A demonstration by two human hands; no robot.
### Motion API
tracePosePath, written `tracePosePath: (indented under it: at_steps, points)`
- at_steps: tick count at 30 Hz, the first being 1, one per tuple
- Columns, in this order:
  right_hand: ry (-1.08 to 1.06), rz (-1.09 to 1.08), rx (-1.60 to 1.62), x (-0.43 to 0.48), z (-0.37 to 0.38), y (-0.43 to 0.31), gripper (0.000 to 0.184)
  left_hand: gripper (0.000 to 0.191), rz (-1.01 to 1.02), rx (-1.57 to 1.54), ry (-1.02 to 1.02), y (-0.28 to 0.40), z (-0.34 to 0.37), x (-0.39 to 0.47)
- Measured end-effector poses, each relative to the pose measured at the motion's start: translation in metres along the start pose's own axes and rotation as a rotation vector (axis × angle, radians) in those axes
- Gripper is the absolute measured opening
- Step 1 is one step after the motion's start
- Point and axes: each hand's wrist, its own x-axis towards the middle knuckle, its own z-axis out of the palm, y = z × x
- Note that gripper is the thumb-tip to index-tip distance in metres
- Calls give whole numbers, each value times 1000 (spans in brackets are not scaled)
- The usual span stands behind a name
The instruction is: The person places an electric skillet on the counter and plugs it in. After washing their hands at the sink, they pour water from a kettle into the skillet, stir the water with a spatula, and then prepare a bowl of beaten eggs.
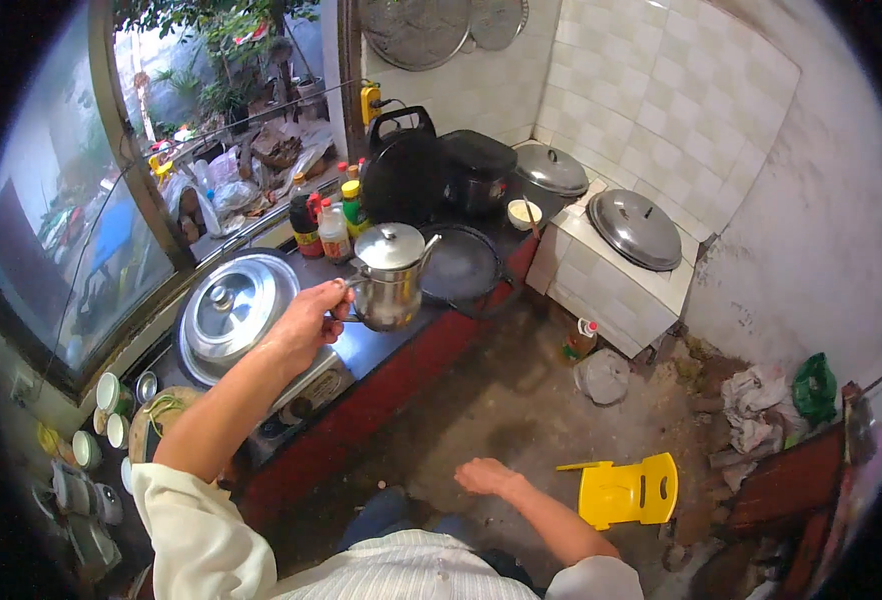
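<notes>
By its side handle, my left hand (315, 315) grips a stainless steel oil pot (390, 300) with a lid and a thin spout. The pot is raised over the edge of the dark counter (373, 341). Beyond its spout sits a black flat pan (459, 262). Left of my forearm, a large round metal lid (242, 307) covers a pan on a gas stove (309, 397). My right hand (483, 476) hangs over the floor, its fingers curled, with nothing visible in it.
Sauce bottles (333, 232) stand behind the pot. Beyond are a black electric griddle (403, 165), a black cooker (478, 169) and a white bowl (524, 214). A domed lid (634, 229) tops the tiled stove (598, 281). On the floor are a yellow chair (624, 491) and a bottle (579, 341).
</notes>
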Motion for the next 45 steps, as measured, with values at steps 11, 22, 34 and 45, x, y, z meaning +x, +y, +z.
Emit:
tracePosePath:
  at_steps: [11, 22, 34, 45]
  points:
    - [81, 35, 108, 9, -68, 92, 26, 26, 134, 76, 104, -33, 42, 165]
    - [-25, 118, 25, 41, -147, 222, 26, 25, 102, 131, 186, -26, 66, 261]
    - [-106, -244, -87, 99, -249, 314, 24, 27, -4, 91, 559, -34, 94, 297]
    - [-197, -413, -249, 149, -282, 378, 21, 26, -61, 159, 807, -47, 129, 230]
